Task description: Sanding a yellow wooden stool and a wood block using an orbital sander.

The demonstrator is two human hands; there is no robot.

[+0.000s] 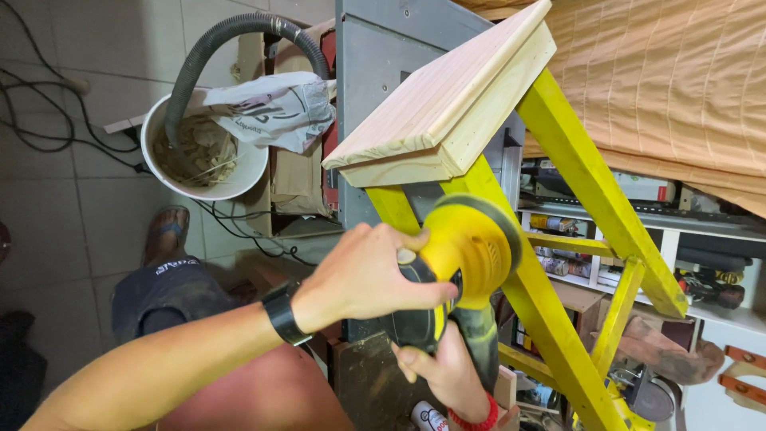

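Your left hand (363,275) is wrapped down over the top of the yellow sander (459,259), fingers curled tight around its dome, and your right hand (447,371) grips the black body from below. The pad is tilted against the yellow leg (550,319) of the wooden stool (447,104), just beneath the bare pine seat.

The main risk, as I judge it, is the pad skating off that narrow leg: with only an edge of the disc bearing, a little extra push could kick it sideways toward your right fingers (they sit very near the rim). Nothing visible clamps the stool, so pressure could shift or tip it. A tilted pad may also gouge the paint unevenly or nick the underside of the seat.

Near your sandalled foot (165,231), black cables (48,120) trail across the floor and the grey hose (215,48) loops to the white bucket (152,152); a step back could snag them.
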